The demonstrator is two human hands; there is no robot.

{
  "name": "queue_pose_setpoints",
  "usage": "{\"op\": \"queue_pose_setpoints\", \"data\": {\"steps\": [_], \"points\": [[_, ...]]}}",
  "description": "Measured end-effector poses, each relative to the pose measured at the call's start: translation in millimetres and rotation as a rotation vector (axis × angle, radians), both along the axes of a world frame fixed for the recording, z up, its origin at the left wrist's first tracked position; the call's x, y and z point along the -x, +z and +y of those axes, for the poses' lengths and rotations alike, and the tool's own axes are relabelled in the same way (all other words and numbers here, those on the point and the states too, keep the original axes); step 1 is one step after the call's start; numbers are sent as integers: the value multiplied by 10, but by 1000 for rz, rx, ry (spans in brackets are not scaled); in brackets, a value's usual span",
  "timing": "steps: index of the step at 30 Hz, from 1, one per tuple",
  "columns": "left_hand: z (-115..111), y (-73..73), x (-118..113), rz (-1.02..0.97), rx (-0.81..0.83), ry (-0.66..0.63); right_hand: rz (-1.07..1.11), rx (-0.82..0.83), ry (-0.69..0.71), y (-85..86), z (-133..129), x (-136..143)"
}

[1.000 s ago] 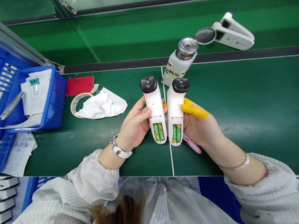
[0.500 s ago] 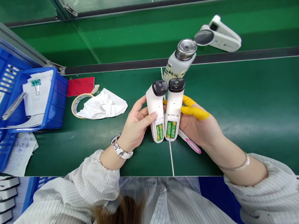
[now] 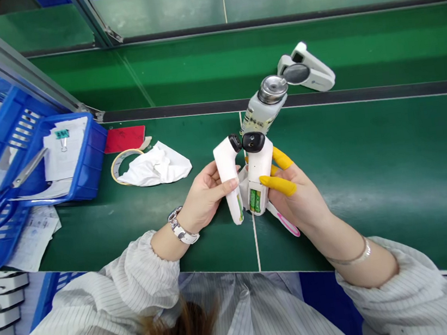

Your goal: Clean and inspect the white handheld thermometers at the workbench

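Observation:
My left hand (image 3: 206, 194) grips a white handheld device (image 3: 226, 161) with a black head, turned sideways so only a sliver of green battery shows. In my right hand (image 3: 295, 185), with yellow covers on some fingers, is a second white device (image 3: 259, 165). Its black head points up and its open compartment shows green batteries (image 3: 255, 200). The two heads are close together. Something whitish, partly hidden, shows between the devices. Below my right fingers lies a white piece with a pink oval (image 3: 287, 225). A bottle with a metal top (image 3: 263, 108) stands just behind the devices.
Left on the green table (image 3: 372, 170) are a white cloth (image 3: 157, 165), a tape roll (image 3: 118, 167) and a red pad (image 3: 125, 139). Blue baskets (image 3: 97, 162) hold papers, scissors (image 3: 28, 168) and white devices. Another white device (image 3: 314, 73) lies behind the bottle.
The left device has rotated sideways, its battery opening now mostly turned away, and its lower end has swung apart from the right device. The camera view has shifted slightly.

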State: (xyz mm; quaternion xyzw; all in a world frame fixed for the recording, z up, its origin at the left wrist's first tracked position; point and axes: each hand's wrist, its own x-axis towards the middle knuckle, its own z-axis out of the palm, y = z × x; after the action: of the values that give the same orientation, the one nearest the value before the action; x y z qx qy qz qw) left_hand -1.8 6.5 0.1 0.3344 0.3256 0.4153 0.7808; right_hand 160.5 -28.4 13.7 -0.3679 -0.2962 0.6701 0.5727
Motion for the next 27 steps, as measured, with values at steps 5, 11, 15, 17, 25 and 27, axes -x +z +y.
{"op": "queue_pose_setpoints", "data": {"steps": [5,11,15,17,25,27], "points": [[-12,11,9,31,-47,-5,7,-4,23,42,13,11],[-54,2,12,102,-216,15,17,37,59,38,22,23],[-139,21,44,354,-558,63,64,163,40,14,22,31],[-192,56,63,492,-906,135,138,209,40,12,33,24],[-416,88,108,877,-1637,24,411,423,442,-139,54,-24],[-423,-18,98,852,-1748,-3,395,467,450,-218,68,30]]}}
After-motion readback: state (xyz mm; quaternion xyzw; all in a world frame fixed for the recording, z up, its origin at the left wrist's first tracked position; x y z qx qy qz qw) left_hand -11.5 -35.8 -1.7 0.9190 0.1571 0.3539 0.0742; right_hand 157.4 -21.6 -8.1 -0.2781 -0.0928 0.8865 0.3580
